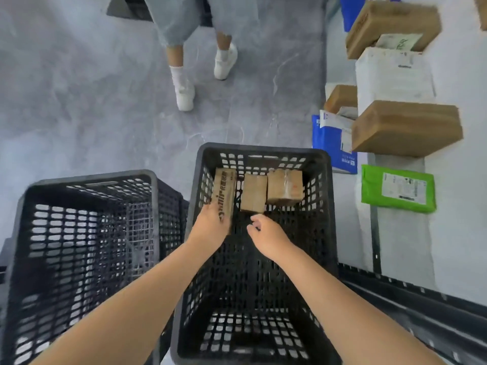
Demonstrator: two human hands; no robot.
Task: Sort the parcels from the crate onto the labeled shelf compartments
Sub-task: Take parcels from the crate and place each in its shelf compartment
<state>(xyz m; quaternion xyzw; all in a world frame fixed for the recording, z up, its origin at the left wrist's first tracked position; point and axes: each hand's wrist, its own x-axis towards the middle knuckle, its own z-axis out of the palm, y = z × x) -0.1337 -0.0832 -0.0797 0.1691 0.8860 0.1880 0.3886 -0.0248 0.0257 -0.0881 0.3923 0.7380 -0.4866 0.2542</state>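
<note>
Three cardboard parcels line the far wall of the black crate (263,154). The left hand (210,222) grips the printed carton (224,191) at the far-left corner; the right hand (266,233) hovers loosely curled, holding nothing, near the middle parcel (253,192). An empty crate (87,180) stands just left; a bystander's legs (181,83) stand beyond.

There is one view only, taken from the person's head. It looks steeply down and a little forward, with a wide lens that bends straight edges near the borders. Both forearms reach in from the bottom edge, close to the lens. A black crate (261,154) sits just below the middle, seen from above into its inside. The grey floor (92,101) fills the upper left, and shelves (448,180) run along the right edge.
</note>
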